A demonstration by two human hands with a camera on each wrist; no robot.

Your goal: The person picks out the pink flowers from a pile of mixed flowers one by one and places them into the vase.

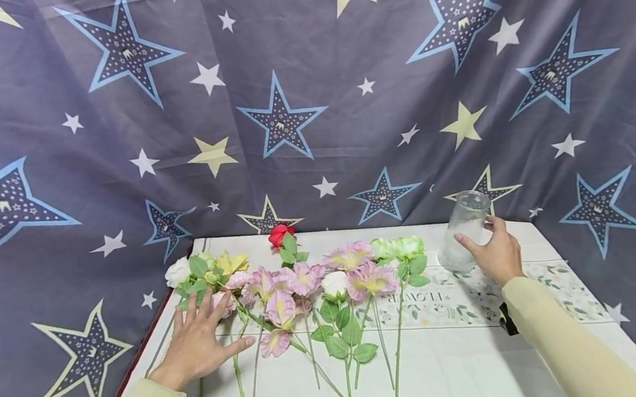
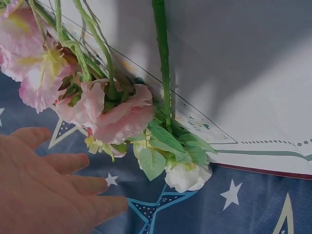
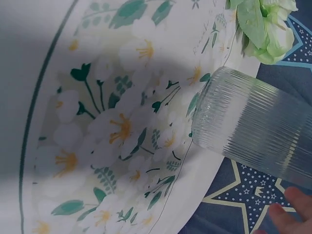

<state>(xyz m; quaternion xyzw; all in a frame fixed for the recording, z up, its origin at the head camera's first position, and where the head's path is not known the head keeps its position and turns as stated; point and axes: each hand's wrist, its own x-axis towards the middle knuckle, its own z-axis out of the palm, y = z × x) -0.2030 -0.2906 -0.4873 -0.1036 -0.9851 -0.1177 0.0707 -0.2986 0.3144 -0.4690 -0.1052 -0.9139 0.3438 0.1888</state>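
Note:
A clear ribbed glass vase [image 1: 464, 235] stands at the back right of the table. My right hand [image 1: 496, 255] is at its right side, the thumb stretched across its front. In the right wrist view, the fingertips [image 3: 287, 209] show just beside the vase [image 3: 253, 122]. At the left, my left hand [image 1: 200, 344] spreads its fingers over the artificial flowers, near a pink bloom [image 2: 117, 112] and a white flower [image 2: 187, 176]. Pink-purple flowers [image 1: 281, 307], a white rose [image 1: 335, 283] and a red rose [image 1: 281, 234] lie in the row.
Light green flowers [image 1: 397, 247] lie between the row's middle and the vase. Long green stems [image 1: 349, 387] point towards the front edge. The white table cover [image 1: 456, 377] carries a printed floral band. A dark star-patterned curtain [image 1: 303, 46] hangs directly behind the table.

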